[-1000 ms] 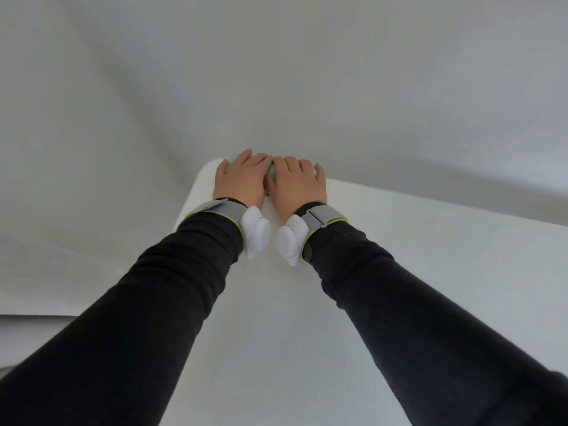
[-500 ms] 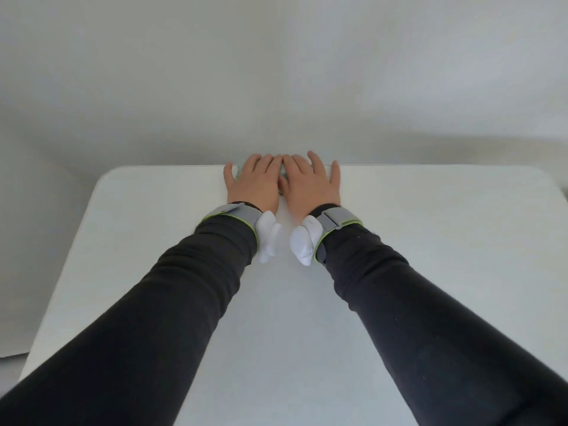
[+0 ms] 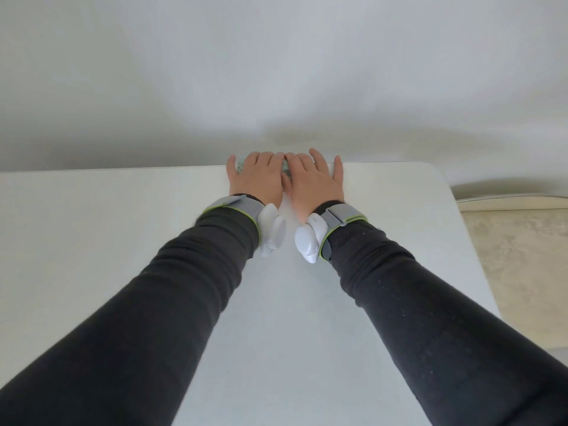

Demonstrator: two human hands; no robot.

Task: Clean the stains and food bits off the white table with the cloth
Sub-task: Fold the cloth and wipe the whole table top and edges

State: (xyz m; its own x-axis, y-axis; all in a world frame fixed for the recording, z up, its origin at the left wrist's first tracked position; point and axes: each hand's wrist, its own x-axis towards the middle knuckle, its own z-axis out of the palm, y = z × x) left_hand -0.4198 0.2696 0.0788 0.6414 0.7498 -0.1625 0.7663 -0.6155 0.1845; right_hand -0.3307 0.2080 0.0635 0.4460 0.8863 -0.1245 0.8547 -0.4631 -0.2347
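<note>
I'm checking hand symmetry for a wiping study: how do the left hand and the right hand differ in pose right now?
The left hand keeps its fingers close together, while the right hand splays them wider, little finger out. More of the greenish cloth shows beside the left hand than by the right hand. Both lie flat, palms down, touching, at the far edge of the white table.

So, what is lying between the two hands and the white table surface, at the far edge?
In the head view, a greenish cloth lies under the left hand and right hand, pressed flat on the white table. Only small bits show.
</note>
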